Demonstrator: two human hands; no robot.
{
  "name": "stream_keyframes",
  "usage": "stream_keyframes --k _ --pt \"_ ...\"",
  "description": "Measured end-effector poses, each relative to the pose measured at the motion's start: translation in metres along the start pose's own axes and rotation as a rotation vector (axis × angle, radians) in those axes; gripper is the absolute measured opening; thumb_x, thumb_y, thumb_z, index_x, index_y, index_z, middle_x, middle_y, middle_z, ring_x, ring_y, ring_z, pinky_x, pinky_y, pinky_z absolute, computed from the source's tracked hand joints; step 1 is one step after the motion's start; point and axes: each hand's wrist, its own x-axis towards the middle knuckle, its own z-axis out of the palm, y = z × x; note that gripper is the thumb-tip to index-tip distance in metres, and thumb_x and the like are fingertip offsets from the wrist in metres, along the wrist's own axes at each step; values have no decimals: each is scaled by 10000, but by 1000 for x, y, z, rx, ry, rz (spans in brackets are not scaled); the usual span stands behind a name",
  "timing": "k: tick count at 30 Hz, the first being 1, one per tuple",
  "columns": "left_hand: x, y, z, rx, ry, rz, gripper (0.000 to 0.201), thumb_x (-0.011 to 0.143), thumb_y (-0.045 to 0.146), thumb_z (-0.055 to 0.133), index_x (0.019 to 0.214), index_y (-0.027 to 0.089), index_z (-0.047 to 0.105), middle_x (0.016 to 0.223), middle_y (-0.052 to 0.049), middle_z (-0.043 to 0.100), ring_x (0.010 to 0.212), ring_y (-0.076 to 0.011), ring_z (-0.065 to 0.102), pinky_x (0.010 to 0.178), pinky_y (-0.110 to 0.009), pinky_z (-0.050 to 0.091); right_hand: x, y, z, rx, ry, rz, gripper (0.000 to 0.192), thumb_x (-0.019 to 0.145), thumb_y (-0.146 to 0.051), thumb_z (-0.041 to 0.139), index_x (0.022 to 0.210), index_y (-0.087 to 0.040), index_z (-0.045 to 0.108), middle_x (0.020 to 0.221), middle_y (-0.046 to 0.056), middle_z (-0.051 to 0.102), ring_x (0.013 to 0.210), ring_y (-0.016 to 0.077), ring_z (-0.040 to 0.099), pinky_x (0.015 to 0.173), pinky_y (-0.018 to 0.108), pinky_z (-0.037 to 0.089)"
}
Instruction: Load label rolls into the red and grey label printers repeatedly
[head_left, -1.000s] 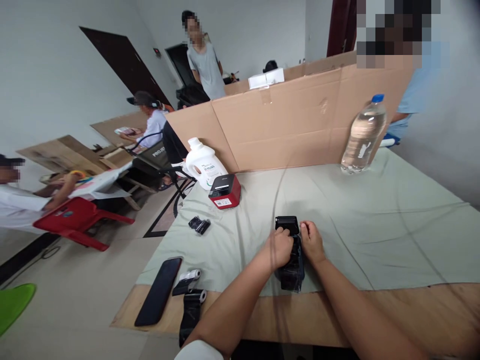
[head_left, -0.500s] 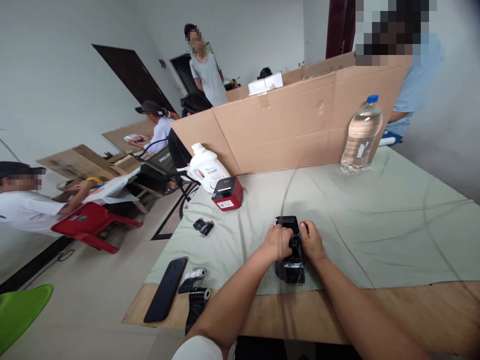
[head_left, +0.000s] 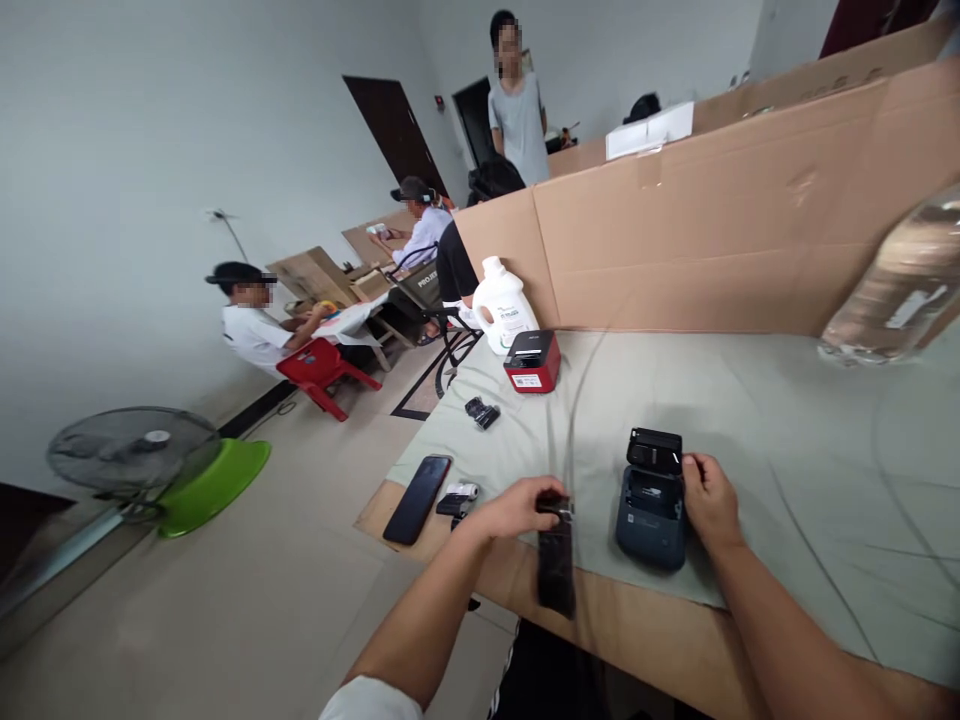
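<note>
A small dark blue printer (head_left: 651,505) lies on the grey-green cloth with its lid (head_left: 655,450) flipped up. My right hand (head_left: 709,500) grips its right side. My left hand (head_left: 520,505) is to the left of the printer and holds a black ribbon roll (head_left: 556,555), whose strip hangs down over the table's front edge. Left of that hand lie another small roll (head_left: 457,497) and a black phone (head_left: 417,485).
A red and black printer (head_left: 532,361), a small black part (head_left: 481,412), a white jug (head_left: 504,305) and a water bottle (head_left: 896,290) stand farther back before a cardboard wall (head_left: 720,230). People sit and stand at the left rear. A fan (head_left: 131,450) stands on the floor.
My left hand has come off the printer and pulled the black ribbon roll out to the left. The printer's inside now shows. The camera has swung left.
</note>
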Motion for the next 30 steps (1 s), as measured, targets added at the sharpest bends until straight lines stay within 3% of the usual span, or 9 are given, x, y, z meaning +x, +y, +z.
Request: stream_keyframes --k 3,6,11,14,16,19,21,27,30 --pt "-9 -26 -34 287 159 -95 376 659 81 578 1020 179 613 983 -22 659 913 -177 608 847 -283 463 0 -2 -1 -19 -9 2 514 817 -605 330 900 -175 598 850 113 657 755 231 569 702 343 423" --pt "-8 -46 -55 471 228 -193 387 649 72 566 1018 177 615 962 -27 664 904 -196 616 843 -300 473 0 -3 -1 -39 -6 4 536 812 -625 323 889 -174 602 833 111 656 737 230 566 685 341 418" --pt "-4 -61 -65 541 242 -208 408 664 80 585 1061 172 593 1061 -56 634 996 -208 592 909 -320 455 -1 0 -1 -46 -1 17 533 824 -617 322 904 -173 606 799 97 655 714 224 562 670 336 409" --pt "-13 -57 -68 608 318 -151 419 686 127 621 1100 161 567 1160 -78 579 1098 -214 534 978 -330 415 -1 1 -2 -44 -2 28 557 825 -631 310 902 -170 613 775 95 654 705 224 562 661 337 409" --pt "-26 -47 -71 685 351 -162 340 714 112 577 1051 160 582 1112 -73 587 1079 -211 526 967 -330 413 -2 1 -2 -41 -2 32 570 823 -638 311 907 -165 617 763 95 653 699 226 564 657 339 411" --pt "-52 -31 -71 820 205 -229 285 681 50 530 917 183 618 960 -53 611 989 -219 531 914 -331 421 -1 1 -1 -38 -3 28 560 825 -627 320 915 -161 618 751 94 651 692 229 564 649 341 409" --pt "-66 -24 -65 921 112 -277 308 635 59 577 907 194 629 974 -68 597 995 -250 513 902 -360 414 0 2 -1 -43 -2 22 553 826 -620 320 913 -161 617 753 95 650 695 232 565 649 342 407" --pt "-85 -19 -36 1075 115 -383 251 645 32 554 838 164 645 1038 -144 565 1062 -315 483 878 -416 402 0 2 0 -37 -5 26 542 821 -617 329 916 -163 610 789 103 657 725 233 572 677 340 413" --pt "-91 -5 -27 997 -4 -382 206 600 66 599 775 161 651 949 -126 614 990 -310 540 832 -393 424 -2 -1 -1 -16 -7 13 542 827 -620 322 911 -167 608 817 103 660 730 225 570 690 336 421"
